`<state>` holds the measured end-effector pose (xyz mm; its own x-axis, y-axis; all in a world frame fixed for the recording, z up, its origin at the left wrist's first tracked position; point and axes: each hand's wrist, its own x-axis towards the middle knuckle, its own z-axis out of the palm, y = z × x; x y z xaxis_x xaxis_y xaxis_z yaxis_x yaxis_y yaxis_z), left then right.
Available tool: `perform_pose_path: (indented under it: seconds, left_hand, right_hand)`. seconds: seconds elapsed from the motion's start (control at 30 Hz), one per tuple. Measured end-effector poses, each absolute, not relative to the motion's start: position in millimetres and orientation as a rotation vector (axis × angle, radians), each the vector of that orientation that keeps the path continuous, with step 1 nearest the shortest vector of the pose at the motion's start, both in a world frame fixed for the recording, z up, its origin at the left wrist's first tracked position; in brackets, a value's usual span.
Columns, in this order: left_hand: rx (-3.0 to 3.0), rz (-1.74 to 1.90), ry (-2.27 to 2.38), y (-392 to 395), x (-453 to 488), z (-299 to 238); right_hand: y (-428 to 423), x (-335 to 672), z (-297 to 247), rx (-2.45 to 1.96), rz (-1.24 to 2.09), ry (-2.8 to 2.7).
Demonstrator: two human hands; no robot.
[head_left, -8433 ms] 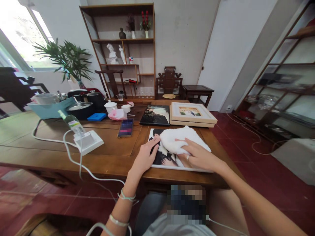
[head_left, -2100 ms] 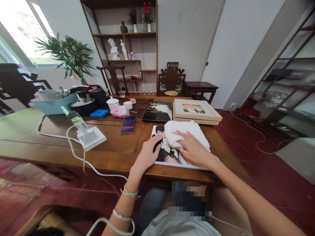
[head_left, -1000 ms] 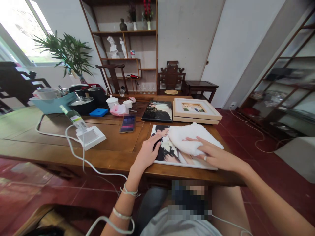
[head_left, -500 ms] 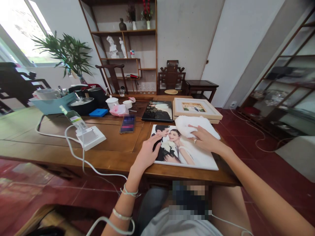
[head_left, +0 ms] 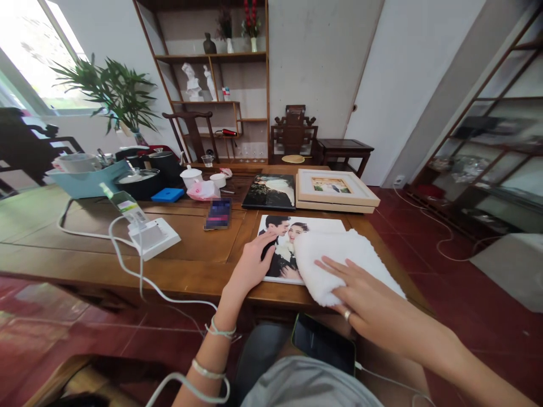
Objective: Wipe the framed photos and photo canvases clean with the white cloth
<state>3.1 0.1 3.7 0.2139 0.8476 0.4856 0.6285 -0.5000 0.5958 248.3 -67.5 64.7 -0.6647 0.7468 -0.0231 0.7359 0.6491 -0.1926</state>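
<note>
My left hand (head_left: 254, 260) lies on the left part of a wedding photo panel (head_left: 326, 221), fingers stretched out and pressing on its surface. The panel, with a thin white edge, rests flat near the front of the wooden table and shows a couple in black and white clothes. A folded white fluffy towel (head_left: 360, 249) covers its right side, hanging past the lower edge. My right hand (head_left: 360, 294), with a ring on one finger, holds this towel from above against the panel. Its thumb is hidden.
Behind the panel are a dark photo panel (head_left: 271, 191) and stacked cream picture frames (head_left: 360, 198). A phone (head_left: 218, 213), white stand (head_left: 159, 237), blue box (head_left: 167, 194) and white lidded cup (head_left: 190, 174) are farther left. A cabled phone (head_left: 322, 342) lies on my lap.
My right hand has brought the towel toward me, from the panel's upper right down over its lower right edge. My left hand keeps its place on the panel.
</note>
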Motion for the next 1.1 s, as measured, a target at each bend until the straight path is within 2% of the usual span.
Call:
perform_pose_path:
  seconds: [0.37,0.77,0.93,1.1]
  left_hand:
    - [2.238,1.169,1.412,0.1,3.1,3.7]
    - [2.212,1.163,1.407,-1.0,3.4,4.6]
    - [2.229,1.163,1.403,-0.5,2.5,3.8]
    - [2.232,1.141,1.42,1.0,2.2,1.9]
  right_hand:
    - [-6.0,256.4,56.0,-1.2,0.3,-2.68]
    - [58.0,249.0,44.6,-1.217,0.135,-2.621]
    - [46.9,245.6,39.3,-1.23,0.1,-2.589]
    - [0.6,240.7,41.0,-1.26,0.157,-2.614]
